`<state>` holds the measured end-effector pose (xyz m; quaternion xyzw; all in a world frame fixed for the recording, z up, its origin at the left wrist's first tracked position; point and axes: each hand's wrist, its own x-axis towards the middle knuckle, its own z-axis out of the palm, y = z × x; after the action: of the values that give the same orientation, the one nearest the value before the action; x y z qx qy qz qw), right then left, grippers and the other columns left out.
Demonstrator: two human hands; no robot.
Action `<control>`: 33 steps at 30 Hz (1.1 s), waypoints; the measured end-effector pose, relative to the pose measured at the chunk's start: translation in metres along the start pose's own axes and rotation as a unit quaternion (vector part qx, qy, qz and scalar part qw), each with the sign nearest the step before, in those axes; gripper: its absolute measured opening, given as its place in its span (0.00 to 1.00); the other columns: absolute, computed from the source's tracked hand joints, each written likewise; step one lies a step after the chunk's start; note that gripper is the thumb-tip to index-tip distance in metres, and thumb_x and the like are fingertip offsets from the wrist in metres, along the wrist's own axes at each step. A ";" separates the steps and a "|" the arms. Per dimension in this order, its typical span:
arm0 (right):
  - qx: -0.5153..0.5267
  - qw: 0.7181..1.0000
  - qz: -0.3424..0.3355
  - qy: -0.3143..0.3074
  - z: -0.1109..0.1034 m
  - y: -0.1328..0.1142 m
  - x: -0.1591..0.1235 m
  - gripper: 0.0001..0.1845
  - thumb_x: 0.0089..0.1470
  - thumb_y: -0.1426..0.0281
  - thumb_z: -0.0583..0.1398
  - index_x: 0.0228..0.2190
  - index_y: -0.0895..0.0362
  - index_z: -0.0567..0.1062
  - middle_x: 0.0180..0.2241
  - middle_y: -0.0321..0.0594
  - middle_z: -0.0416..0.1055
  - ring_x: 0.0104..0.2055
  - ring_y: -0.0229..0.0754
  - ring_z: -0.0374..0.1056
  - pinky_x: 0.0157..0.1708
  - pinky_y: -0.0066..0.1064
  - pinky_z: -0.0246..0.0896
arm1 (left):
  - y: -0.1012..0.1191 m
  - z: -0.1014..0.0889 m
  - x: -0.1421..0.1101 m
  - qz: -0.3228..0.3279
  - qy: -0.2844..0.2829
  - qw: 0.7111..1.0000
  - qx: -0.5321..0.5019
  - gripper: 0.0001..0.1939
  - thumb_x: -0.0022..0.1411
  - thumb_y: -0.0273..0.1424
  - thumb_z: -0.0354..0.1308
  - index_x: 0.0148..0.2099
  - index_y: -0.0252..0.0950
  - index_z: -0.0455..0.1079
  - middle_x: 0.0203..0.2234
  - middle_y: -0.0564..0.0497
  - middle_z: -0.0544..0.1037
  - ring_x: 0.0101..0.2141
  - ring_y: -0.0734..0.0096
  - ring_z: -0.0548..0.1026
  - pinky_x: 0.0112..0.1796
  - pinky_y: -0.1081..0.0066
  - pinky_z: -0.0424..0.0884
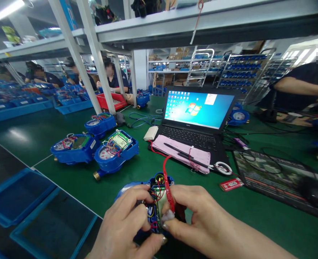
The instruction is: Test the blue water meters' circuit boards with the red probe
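Note:
A blue water meter (pixel 157 181) with its circuit board and coloured wires exposed lies at the near edge of the green table. My left hand (pixel 126 225) grips its left side, fingers curled around the housing. My right hand (pixel 196 216) pinches a red clip lead (pixel 167 183) against the board at the meter's middle. The red lead runs up toward the laptop (pixel 199 118). Much of the meter is hidden under both hands.
Three open blue meters (pixel 115 151) lie to the left. A pink cloth (pixel 183 153) with a pen covers the laptop's front. A mouse (pixel 316 192) sits on a dark mat (pixel 269 172) at right. Blue trays (pixel 18 194) stand at lower left. Other people work behind and at right.

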<state>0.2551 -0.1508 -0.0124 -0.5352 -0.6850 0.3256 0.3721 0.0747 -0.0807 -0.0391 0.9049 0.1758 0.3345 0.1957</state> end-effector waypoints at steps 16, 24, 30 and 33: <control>0.001 1.000 0.003 -0.008 0.000 -0.003 0.001 0.08 0.43 0.83 0.57 0.24 0.58 0.67 0.24 0.32 0.62 0.26 0.34 0.54 0.26 0.25 0.49 | -0.005 0.000 0.000 0.034 0.002 0.999 0.003 0.12 0.53 0.21 0.56 0.27 0.38 0.55 0.38 0.51 0.70 0.48 0.67 0.70 0.44 0.72 0.71; -0.003 1.000 -0.011 0.004 0.000 -0.001 0.000 0.09 0.43 0.82 0.58 0.23 0.58 0.65 0.24 0.31 0.60 0.26 0.34 0.54 0.26 0.25 0.47 | -0.005 0.000 0.001 0.036 0.004 0.999 0.008 0.12 0.53 0.22 0.56 0.27 0.39 0.56 0.38 0.50 0.71 0.47 0.65 0.71 0.44 0.70 0.71; -0.004 1.000 0.008 0.011 0.002 0.002 -0.001 0.07 0.46 0.79 0.58 0.24 0.57 0.65 0.24 0.31 0.61 0.26 0.34 0.55 0.26 0.25 0.48 | -0.007 0.001 0.001 0.042 0.014 0.999 0.014 0.11 0.52 0.22 0.57 0.27 0.39 0.57 0.38 0.51 0.71 0.47 0.66 0.71 0.46 0.71 0.71; 0.025 0.999 -0.002 0.039 0.002 0.000 -0.001 0.04 0.50 0.77 0.56 0.26 0.57 0.66 0.25 0.33 0.62 0.27 0.35 0.57 0.27 0.26 0.51 | -0.008 0.001 0.002 0.038 0.010 0.999 0.015 0.11 0.53 0.22 0.57 0.27 0.39 0.57 0.39 0.51 0.71 0.48 0.66 0.71 0.47 0.71 0.70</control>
<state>0.2532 -0.1522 -0.0138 -0.5363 -0.6627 0.3207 0.4128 0.0750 -0.0729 -0.0422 0.9103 0.1484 0.3482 0.1674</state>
